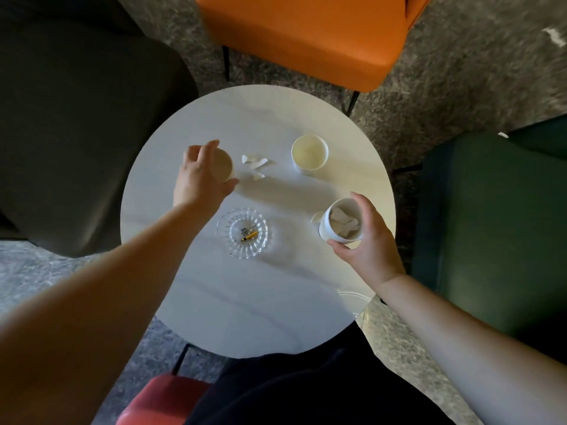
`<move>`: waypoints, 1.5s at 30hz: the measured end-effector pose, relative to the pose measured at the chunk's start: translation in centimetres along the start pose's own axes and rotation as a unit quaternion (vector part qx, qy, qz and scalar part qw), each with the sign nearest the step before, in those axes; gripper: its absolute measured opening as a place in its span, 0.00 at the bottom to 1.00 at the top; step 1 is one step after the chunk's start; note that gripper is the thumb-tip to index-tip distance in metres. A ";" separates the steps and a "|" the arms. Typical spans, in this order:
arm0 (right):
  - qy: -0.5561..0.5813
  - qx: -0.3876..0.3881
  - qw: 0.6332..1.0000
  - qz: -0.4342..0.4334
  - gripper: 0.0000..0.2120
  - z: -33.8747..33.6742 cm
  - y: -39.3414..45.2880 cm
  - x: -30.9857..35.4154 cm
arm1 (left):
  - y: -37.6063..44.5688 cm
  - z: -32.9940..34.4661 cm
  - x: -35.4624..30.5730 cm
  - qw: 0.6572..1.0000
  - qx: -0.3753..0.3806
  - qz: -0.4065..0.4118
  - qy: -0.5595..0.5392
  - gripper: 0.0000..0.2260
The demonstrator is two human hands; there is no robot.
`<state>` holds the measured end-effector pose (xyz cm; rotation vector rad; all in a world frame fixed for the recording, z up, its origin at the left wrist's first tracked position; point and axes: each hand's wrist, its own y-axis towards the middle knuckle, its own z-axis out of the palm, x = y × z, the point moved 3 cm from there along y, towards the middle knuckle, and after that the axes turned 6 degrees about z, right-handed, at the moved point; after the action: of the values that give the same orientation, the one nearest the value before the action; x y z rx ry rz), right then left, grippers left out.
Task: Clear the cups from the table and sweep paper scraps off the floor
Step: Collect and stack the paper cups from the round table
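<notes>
Right hand [369, 240] gripped white paper cup [340, 222] stuffed with scraps; left hand [201, 176] fingers curled round second cup [223, 165].

Round white marble-look table [257, 302] on thin black legs, standing on mottled grey-brown carpet [454, 75]. Orange upholstered chair [306, 35] at far side, dark grey armchair [76, 124] left, dark green armchair [491, 228] right, red seat [159, 397] nearest camera.

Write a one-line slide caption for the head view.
Right hand holds scrap-filled cup; left hand grasps second cup; third cup waits on round table.
</notes>
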<state>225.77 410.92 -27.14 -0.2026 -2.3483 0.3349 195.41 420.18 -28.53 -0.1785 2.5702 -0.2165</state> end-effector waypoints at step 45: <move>0.034 -0.005 0.994 -0.104 0.43 -1.5 10.1 5.5 | 0.1 4.3 -1.1 0.998 0.066 -0.015 -0.014 0.34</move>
<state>223.40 422.20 -25.48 0.0272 -2.2787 0.2111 198.62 419.98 -31.54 -0.1682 2.5173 -0.3913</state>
